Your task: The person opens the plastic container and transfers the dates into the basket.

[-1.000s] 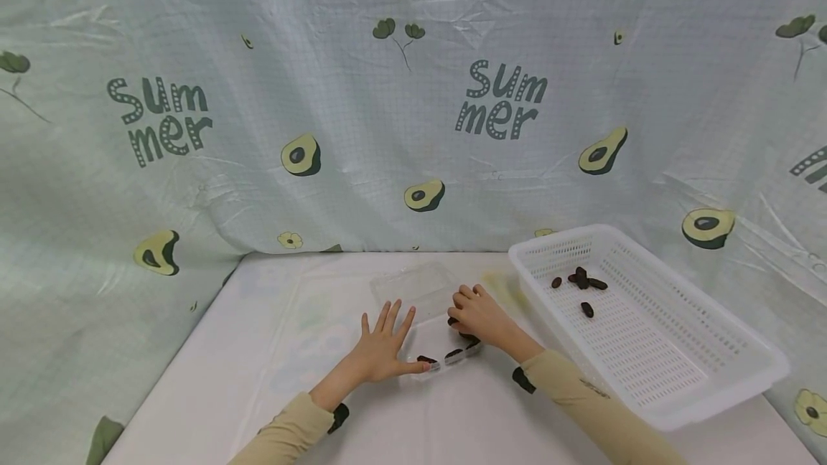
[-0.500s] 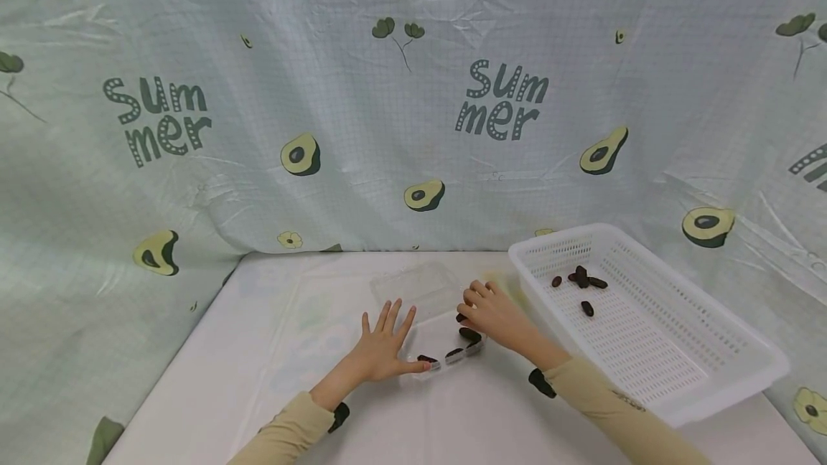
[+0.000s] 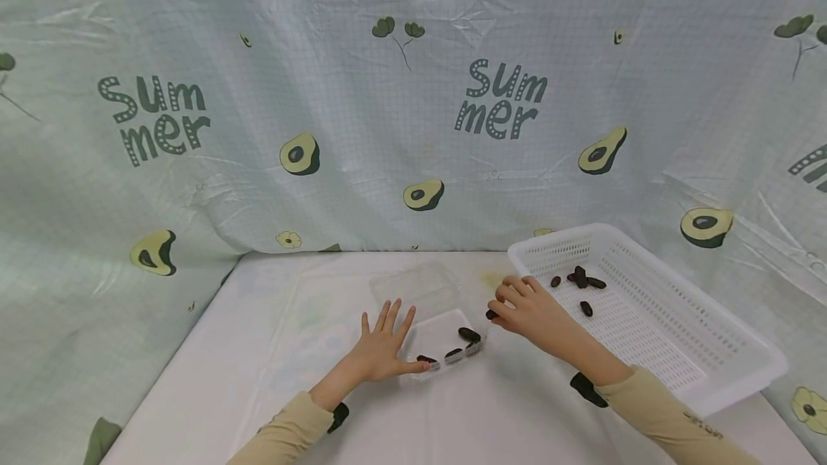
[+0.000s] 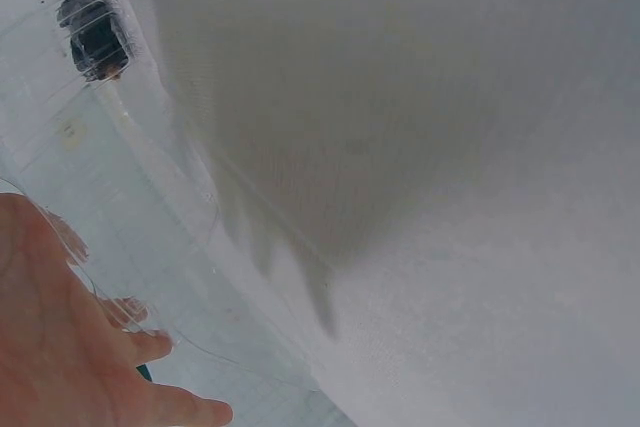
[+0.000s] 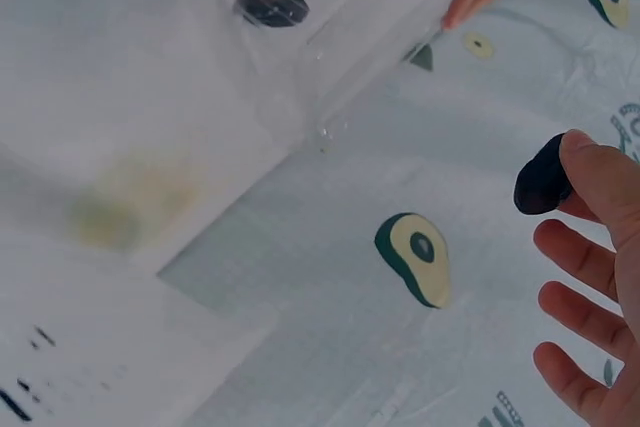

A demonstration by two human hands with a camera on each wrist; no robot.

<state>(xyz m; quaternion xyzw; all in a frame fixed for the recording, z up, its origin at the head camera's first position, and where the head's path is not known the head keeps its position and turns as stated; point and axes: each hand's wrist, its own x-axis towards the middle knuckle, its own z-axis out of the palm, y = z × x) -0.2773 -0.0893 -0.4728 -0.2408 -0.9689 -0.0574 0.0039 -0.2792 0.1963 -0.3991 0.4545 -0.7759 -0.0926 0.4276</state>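
In the head view my left hand (image 3: 381,350) lies with fingers spread at the left side of a clear plastic clamshell box (image 3: 436,332), thumb at its front rim. Several dark dates sit along the box's front and right edge, among them one date (image 3: 469,335) at the right. To the right of the box, my right hand (image 3: 533,318) pinches a dark date (image 5: 543,177) between thumb and index finger, the other fingers loosely bent. Through the clear wall, the left wrist view shows a date (image 4: 95,35) near my left hand (image 4: 70,327).
The box's clear lid (image 3: 413,285) lies folded back behind it. At the right stands a white perforated basket (image 3: 652,336) with several dates (image 3: 586,308) in it. A printed curtain (image 3: 362,106) hangs behind the white table (image 3: 278,364).
My right hand has moved right, away from over the box toward the basket, carrying a date. The dates under it now show. My left hand has stayed in place.
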